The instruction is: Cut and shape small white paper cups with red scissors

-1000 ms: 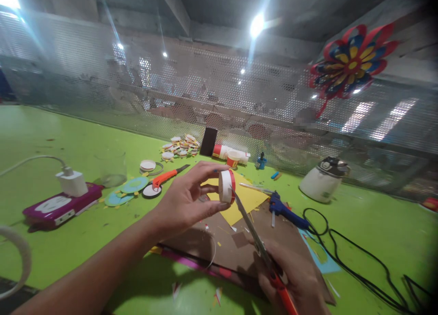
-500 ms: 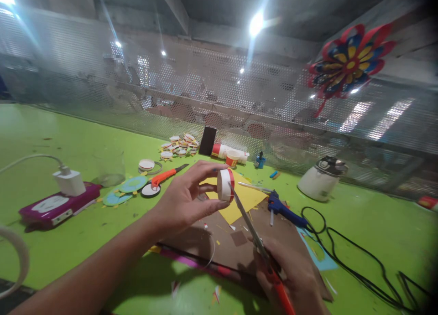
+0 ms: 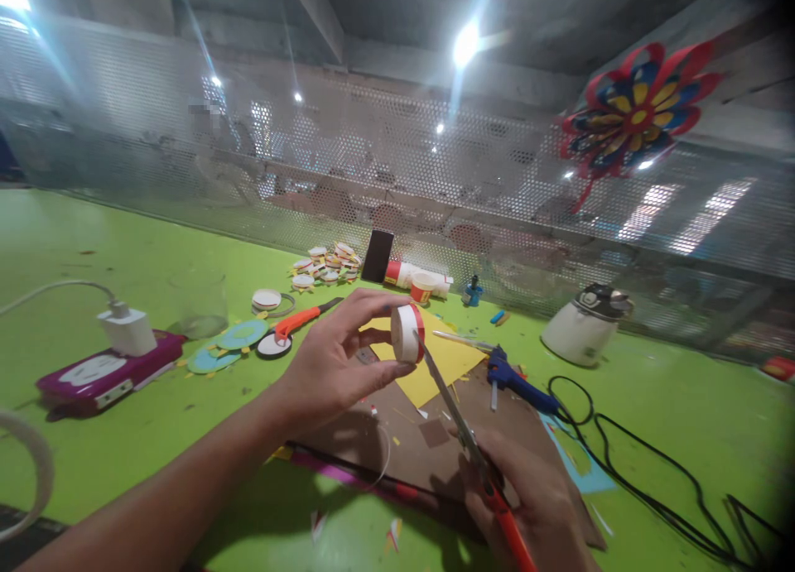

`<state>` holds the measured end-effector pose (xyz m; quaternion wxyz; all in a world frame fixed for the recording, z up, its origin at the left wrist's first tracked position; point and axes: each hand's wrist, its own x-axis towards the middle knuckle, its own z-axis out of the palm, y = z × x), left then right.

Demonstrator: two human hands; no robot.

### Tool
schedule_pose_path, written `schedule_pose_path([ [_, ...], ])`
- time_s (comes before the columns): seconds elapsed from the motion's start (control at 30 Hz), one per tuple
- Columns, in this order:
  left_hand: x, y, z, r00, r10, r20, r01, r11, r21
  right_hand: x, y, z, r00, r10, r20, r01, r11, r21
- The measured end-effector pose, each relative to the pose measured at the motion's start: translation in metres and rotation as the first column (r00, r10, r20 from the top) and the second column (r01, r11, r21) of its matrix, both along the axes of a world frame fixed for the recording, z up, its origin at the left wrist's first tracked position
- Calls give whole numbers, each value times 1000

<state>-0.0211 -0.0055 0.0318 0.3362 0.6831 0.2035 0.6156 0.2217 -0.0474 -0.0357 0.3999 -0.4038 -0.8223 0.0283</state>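
Observation:
Between the thumb and fingers of my left hand [image 3: 329,353] is a short cut paper cup base [image 3: 407,334], white with a red band along its right edge. It is tipped on its side above a yellow paper sheet [image 3: 428,377] on a brown board [image 3: 403,431]. My right hand [image 3: 531,489] is closed around the orange-red handles of a pair of scissors [image 3: 452,402]. The scissors' tips meet the red edge of the cup base; whether the blades are parted there I cannot tell. Small paper scraps lie on the board.
A blue glue gun [image 3: 518,386] lies right of the board, its black cord [image 3: 664,473] trailing rightward. An orange-handled knife [image 3: 301,319], teal paper discs [image 3: 242,334] and a purple power strip [image 3: 105,373] are at left. Behind stand a phone [image 3: 378,257], several finished-looking cup pieces [image 3: 332,264] and a kettle-like pot [image 3: 580,332].
The cup base has turned slightly in my left hand and shifted a little left, so more of its flat face shows. The scissors keep to its red edge.

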Motion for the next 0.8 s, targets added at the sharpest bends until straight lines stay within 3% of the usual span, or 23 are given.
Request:
schedule_pose_path([
  [0.3, -1, 2, -5, 1000, -26, -11, 26, 1000, 13, 0, 0, 2, 1000, -16, 4, 16, 1000, 4],
  [0.57, 0, 3, -5, 999, 37, -39, -35, 997, 65, -3, -4, 8, 997, -52, 57, 48, 997, 66],
  [0.8, -2, 3, -7, 997, 38, -67, -37, 999, 19, -2, -4, 8, 993, -77, 91, 66, 991, 114],
])
